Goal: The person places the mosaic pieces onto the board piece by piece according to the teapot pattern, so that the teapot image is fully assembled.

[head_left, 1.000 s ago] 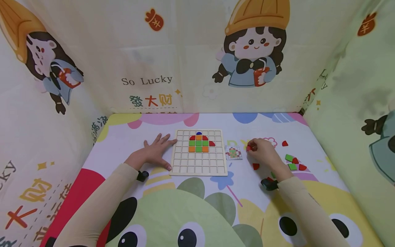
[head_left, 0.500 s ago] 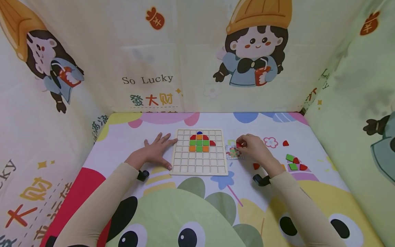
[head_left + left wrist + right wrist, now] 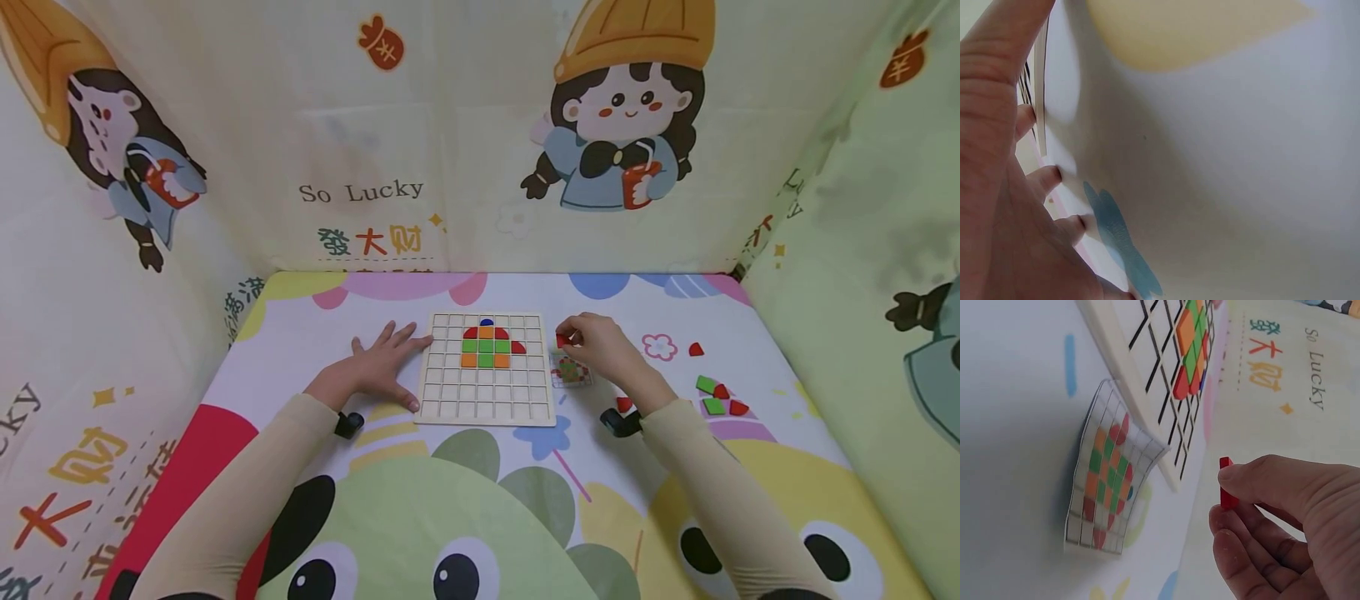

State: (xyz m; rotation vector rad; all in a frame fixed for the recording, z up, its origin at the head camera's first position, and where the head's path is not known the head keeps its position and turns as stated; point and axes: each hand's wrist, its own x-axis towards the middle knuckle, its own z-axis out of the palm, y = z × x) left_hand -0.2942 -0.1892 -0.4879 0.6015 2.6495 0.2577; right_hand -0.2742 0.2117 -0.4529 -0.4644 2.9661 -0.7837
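Note:
A pale wooden grid board (image 3: 486, 398) lies mid-table, with green, orange, red and blue tiles forming a figure in its upper cells. My left hand (image 3: 373, 367) is spread flat on the cloth, thumb and a fingertip touching the board's left edge. Between thumb and fingers, my right hand (image 3: 603, 348) pinches a small red tile (image 3: 1227, 484) in the air, just right of the board. Below that hand lies a pattern card (image 3: 1109, 472) printed with a coloured grid figure, curled in the right wrist view and partly hidden in the head view.
Loose red and green tiles (image 3: 714, 407) lie at the right of the table. One red tile (image 3: 696, 349) sits farther back, and another red tile (image 3: 624, 404) is near the right wrist. Printed cloth walls (image 3: 465, 150) enclose the table's back and sides.
My right hand has moved left with the red tile, passing over the pattern card toward the board. The left hand has stayed in place at the board's edge.

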